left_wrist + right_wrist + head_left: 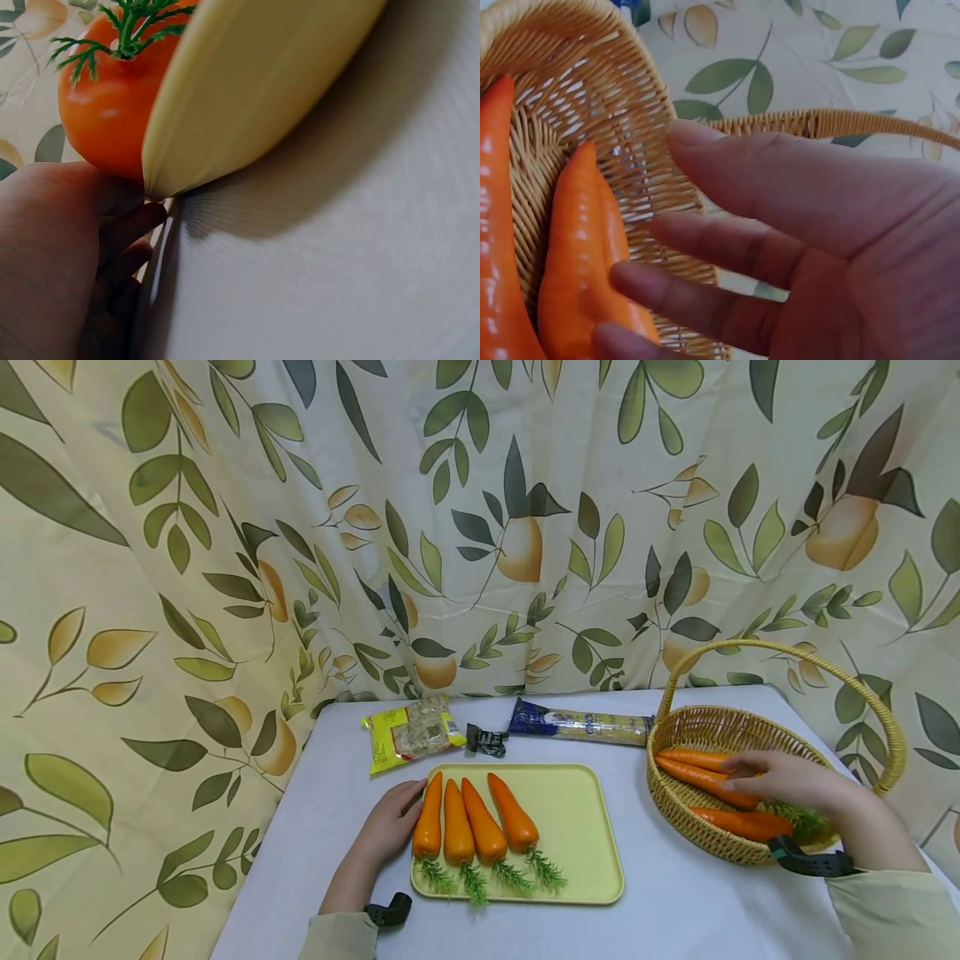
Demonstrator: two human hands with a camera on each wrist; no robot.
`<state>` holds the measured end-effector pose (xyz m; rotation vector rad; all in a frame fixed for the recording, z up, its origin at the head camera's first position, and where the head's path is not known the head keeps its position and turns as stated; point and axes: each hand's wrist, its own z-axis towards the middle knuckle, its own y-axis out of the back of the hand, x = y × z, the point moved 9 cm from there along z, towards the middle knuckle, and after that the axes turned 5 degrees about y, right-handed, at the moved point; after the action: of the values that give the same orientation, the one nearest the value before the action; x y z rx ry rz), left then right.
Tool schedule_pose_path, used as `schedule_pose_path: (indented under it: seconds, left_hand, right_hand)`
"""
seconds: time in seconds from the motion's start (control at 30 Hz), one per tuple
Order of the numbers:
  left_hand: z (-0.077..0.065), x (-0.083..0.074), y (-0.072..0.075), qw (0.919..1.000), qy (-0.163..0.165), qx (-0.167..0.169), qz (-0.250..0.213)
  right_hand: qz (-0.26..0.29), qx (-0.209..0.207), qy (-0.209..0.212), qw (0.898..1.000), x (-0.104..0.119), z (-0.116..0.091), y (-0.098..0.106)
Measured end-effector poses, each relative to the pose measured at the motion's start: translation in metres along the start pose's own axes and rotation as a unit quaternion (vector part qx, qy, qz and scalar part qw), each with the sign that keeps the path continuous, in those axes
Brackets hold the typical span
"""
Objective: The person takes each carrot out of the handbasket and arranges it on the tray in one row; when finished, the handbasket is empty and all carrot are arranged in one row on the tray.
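Observation:
My left hand (390,822) is at the left rim of a pale yellow tray (581,835). In the left wrist view, its fingertips (154,216) meet the tray's edge, while the thumb's end is hidden behind the rim beside a carrot (109,127). Several toy carrots (459,827) with green tops lie side by side on the tray. Over the wicker basket (675,806) at the right reaches my right hand (780,781), its fingers spread and loosely bent. Below and beside those fingers are carrots (577,247) inside the basket; nothing is gripped.
Behind the tray lie a yellow-and-clear food packet (412,735), a small black wrapped piece (486,741) and a long blue-ended pasta pack (581,723). The basket's tall arched handle (840,672) rises above it. A leaf-patterned curtain (480,527) hangs behind the white-covered table (637,910).

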<state>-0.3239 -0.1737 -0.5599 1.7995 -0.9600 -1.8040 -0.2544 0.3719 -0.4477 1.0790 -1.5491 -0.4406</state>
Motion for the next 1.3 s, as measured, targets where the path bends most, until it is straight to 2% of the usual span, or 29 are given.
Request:
schedule_pose_path:
  seconds: [0.23, 0.7, 1.0, 1.3]
  left_hand:
    - [0.001, 0.001, -0.001, 1.0, 0.009, 0.001, 0.003]
    - [0.0, 0.0, 0.0, 1.0, 0.004, 0.0, 0.002]
    - [-0.001, -0.001, 0.0, 1.0, 0.002, -0.001, 0.001]
    - [-0.001, -0.002, -0.001, 1.0, 0.001, 0.0, 0.004]
  right_hand:
    - [0.015, 0.05, -0.027, 0.998, -0.018, 0.001, -0.007]
    - [-0.022, 0.055, -0.024, 0.998, -0.032, 0.003, -0.012]
    - [0.032, 0.081, -0.043, 0.995, -0.037, 0.004, -0.027]
    - [0.002, 0.079, -0.017, 0.997, -0.036, 0.007, -0.025]
